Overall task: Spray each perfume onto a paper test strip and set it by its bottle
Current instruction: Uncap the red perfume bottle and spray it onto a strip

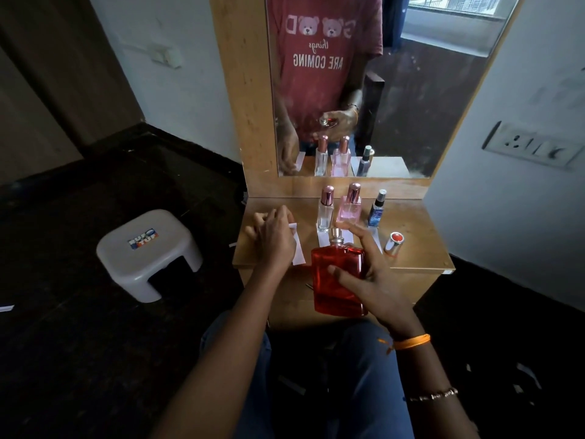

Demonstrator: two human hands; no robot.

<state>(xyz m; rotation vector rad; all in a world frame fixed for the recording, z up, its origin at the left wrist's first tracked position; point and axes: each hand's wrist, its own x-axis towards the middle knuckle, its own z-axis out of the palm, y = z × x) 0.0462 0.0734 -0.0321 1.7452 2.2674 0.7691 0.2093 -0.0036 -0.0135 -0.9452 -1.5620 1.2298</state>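
My right hand [370,280] grips a large red perfume bottle [332,280], uncapped, held over the front edge of the wooden dressing table [421,245]. My left hand [272,236] rests on the table's left part, fingers on a white paper strip [297,248]. Behind stand a clear bottle [325,210], a pink bottle [349,207] and a small blue spray bottle [376,210]. White strips lie in front of the clear bottle [323,240] and by the blue one [376,237]. The red bottle's silver cap [394,243] lies at the right.
A mirror [380,90] backs the table and reflects the bottles and a person's torso. A white plastic stool [145,251] stands on the dark floor at the left. A wall socket [531,147] is at the right. Paper scraps lie on the floor.
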